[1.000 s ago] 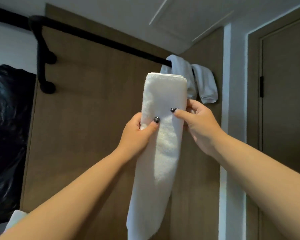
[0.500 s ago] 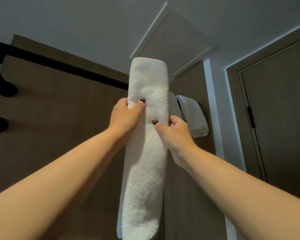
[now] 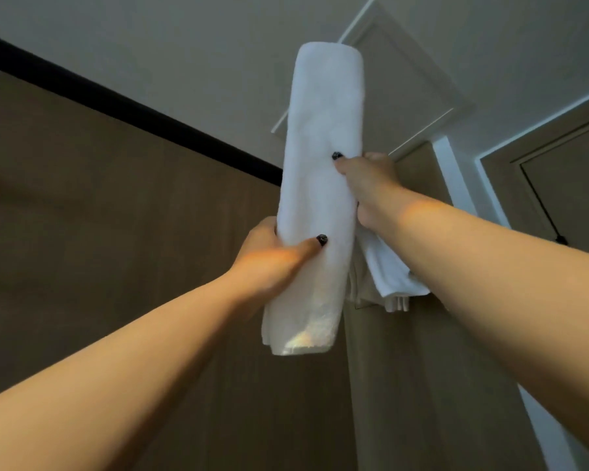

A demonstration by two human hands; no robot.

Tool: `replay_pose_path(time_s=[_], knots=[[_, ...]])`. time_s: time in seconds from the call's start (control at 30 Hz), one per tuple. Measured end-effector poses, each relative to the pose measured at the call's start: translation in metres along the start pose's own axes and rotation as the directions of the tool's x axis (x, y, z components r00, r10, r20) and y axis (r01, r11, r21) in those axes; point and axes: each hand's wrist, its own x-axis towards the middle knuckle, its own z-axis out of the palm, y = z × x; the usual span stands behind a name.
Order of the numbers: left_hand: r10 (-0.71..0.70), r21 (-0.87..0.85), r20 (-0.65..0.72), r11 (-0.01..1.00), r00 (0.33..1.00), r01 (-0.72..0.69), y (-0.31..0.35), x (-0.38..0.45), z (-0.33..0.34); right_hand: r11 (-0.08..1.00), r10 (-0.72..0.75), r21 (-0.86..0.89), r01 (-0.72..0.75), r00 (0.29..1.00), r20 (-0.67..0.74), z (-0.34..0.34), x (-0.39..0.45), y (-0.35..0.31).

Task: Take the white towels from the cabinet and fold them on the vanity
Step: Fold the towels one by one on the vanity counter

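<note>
Overhead, folded white towel (image 3: 320, 198) upright, left hand (image 3: 272, 256) low, right hand (image 3: 364, 178) seemingly mid-edge

Dim, soft-focus picture; wide-angle bending at edges, warm glare on forearms.

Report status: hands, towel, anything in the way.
Left hand and right hand both grip towel, held upright. Second towel hangs behind. Nothing in the way.

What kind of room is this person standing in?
Probably a bathroom or hotel-style washroom entry. A folded white towel is held up in both hands, another white towel hangs behind it, and a black rail runs above a brown sliding door panel.
</note>
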Motion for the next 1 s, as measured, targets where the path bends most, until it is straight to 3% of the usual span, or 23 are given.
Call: replay_pose_path(time_s=[0.17,0.33,0.43,0.5,0.6,0.73,0.9,1.0], knots=[[0.11,0.069,0.014,0.991,0.994,-0.111,-0.016,0.02,-0.014,0.997,-0.073,-0.002,0.073,0.997,-0.029,0.024,0.025,0.007],[0.2,0.121,0.024,0.972,0.979,-0.202,-0.026,0.035,-0.015,0.96,-0.127,-0.266,0.092,0.985,-0.118,0.045,0.045,0.009],[0.243,0.142,-0.002,0.96,0.97,-0.24,-0.034,0.039,-0.012,0.776,-0.408,-0.528,0.344,0.913,-0.004,0.056,0.039,0.007],[0.263,0.137,-0.026,0.957,0.965,-0.257,-0.039,0.04,-0.01,0.67,-0.492,-0.565,0.481,0.858,0.146,0.061,0.036,0.002],[0.284,0.129,-0.048,0.952,0.958,-0.276,-0.045,0.04,-0.01,0.665,-0.325,-0.575,0.476,0.878,0.351,0.064,0.037,-0.002],[0.346,0.204,-0.061,0.923,0.936,-0.328,-0.056,0.038,-0.009,0.659,-0.07,-0.645,0.388,0.885,0.46,0.068,0.038,-0.005],[0.461,0.15,-0.084,0.882,0.884,-0.446,-0.064,0.029,-0.009,0.533,-0.015,-0.617,0.579,0.736,0.677,0.072,0.043,-0.012],[0.518,0.133,-0.258,0.855,0.815,-0.501,-0.065,0.038,-0.016,0.586,0.02,-0.576,0.57,0.701,0.713,0.073,0.049,-0.012]])
